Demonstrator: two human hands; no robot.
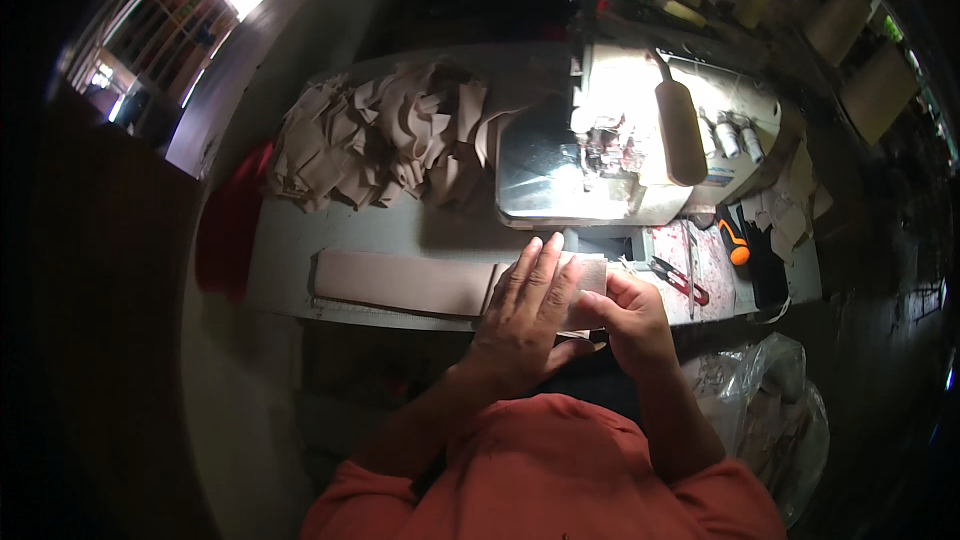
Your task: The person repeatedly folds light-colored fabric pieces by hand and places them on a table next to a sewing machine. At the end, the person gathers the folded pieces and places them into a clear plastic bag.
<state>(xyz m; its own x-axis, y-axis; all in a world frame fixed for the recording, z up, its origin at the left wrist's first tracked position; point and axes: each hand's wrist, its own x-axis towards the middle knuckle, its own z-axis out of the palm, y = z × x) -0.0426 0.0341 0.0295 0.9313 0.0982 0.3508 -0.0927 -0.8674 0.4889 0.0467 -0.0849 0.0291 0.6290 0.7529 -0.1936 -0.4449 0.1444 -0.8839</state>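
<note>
Flat beneath left hand (525, 305) lies beige fabric strip (405, 282).

The person wears an orange-red top with short sleeves; the cloth looks soft and plain, without any pattern or print that can be seen. Both forearms are bare below the sleeves. The left hand (522, 312) and the right hand (632, 317) are bare, without gloves. No ring or watch can be made out in the dim light.
</note>
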